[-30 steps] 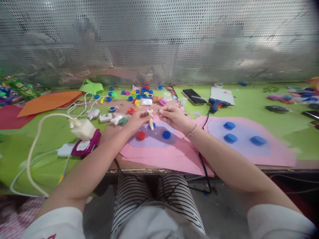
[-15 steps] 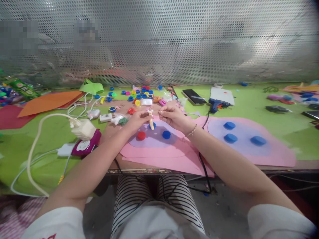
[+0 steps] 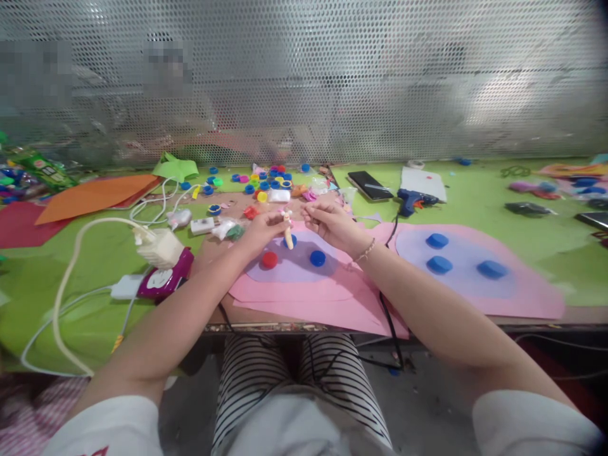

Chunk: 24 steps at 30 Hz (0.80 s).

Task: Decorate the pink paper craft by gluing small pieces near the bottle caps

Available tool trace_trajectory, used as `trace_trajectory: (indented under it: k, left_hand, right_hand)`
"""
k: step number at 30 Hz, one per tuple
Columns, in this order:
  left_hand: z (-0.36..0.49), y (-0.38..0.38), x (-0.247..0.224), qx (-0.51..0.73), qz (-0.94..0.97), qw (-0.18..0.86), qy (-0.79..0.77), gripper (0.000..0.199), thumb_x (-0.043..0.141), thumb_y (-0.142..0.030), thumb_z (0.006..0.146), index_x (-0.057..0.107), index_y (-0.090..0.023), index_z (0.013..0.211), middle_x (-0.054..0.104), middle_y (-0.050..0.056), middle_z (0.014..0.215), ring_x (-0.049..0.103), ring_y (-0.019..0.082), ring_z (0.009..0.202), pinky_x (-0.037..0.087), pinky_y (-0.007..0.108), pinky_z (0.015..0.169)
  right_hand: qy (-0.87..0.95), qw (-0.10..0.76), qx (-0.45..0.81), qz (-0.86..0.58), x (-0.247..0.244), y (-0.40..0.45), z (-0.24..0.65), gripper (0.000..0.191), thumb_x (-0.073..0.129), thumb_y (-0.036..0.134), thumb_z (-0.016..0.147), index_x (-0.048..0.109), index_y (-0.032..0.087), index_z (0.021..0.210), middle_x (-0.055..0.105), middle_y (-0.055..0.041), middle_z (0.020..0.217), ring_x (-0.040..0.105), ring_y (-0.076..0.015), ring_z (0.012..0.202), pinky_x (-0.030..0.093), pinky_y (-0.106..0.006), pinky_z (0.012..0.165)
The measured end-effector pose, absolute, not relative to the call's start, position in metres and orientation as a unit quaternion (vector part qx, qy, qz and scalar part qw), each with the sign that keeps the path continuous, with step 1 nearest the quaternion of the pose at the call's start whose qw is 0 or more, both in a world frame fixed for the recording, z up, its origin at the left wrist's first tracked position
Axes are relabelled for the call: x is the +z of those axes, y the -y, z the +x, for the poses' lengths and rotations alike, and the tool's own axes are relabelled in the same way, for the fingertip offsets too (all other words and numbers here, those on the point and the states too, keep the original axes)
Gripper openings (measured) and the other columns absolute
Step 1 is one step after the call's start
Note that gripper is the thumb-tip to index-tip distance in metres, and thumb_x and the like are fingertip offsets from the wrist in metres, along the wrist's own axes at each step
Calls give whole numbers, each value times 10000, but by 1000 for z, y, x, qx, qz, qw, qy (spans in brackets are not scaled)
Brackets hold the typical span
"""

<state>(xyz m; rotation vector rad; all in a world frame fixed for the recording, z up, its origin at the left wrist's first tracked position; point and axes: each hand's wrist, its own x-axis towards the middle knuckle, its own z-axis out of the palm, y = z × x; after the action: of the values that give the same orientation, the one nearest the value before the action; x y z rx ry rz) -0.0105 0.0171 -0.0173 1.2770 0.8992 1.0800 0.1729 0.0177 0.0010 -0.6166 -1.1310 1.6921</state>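
My left hand (image 3: 260, 232) pinches a small cream-coloured elongated piece with whitish knobs on top (image 3: 289, 235), which looks like modelling clay. My right hand (image 3: 335, 227) is just to its right, thumb and fingertips pressed together; whatever is between them is too small to make out. Both hands are above a pink sheet (image 3: 285, 291) with a lilac shape (image 3: 294, 269) on it. On the lilac lie a red bottle cap (image 3: 270, 259) and a blue bottle cap (image 3: 318, 258). Another blue cap is partly hidden behind the cream piece.
At right, a second pink-and-lilac cutout (image 3: 536, 297) bears three blue caps (image 3: 493, 269). Behind are a blue glue gun (image 3: 415, 199), a black phone (image 3: 369, 185) and several loose caps (image 3: 273, 180). A purple power strip (image 3: 166, 277) with cables stands left. Perforated metal (image 3: 304, 76) closes the back.
My right hand's fingertips have shifted slightly, still closed beside the cream piece. My left hand and the piece in it stay almost in place.
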Motion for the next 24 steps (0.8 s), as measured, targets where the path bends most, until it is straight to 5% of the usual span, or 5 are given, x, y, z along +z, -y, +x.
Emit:
trace_trajectory:
  k: [7,13,19,24]
  left_hand:
    - [-11,-18,-19,462,553,579,-381,114,656,-209,704,627,-154,798,637,15,780,596,100,701,486,266,730]
    - [-12,-19,-21,459,562,574,-381,138,658,-224,705,622,-144,812,645,27,812,604,108,708,484,299,756]
    - [-12,-20,-22,458,562,574,-380,156,665,-239,703,619,-135,810,641,26,791,601,106,709,484,282,735]
    - [-12,-20,-22,456,567,574,-376,129,652,-208,711,627,-135,815,642,28,815,601,100,714,482,278,742]
  right_hand:
    - [461,499,689,-251,0,-19,173,155,754,256,656,636,157,671,587,45,588,548,-19,544,499,-110,558]
    - [450,512,689,-245,4,-17,172,200,798,194,582,661,165,726,668,9,776,604,-39,673,519,-137,675]
    - [443,514,687,-261,1,-19,172,164,751,270,653,640,153,683,576,49,586,534,-14,531,486,-111,556]
    - [444,510,699,-232,2,-18,172,206,759,164,633,662,163,815,664,8,794,617,-39,709,515,-135,705]
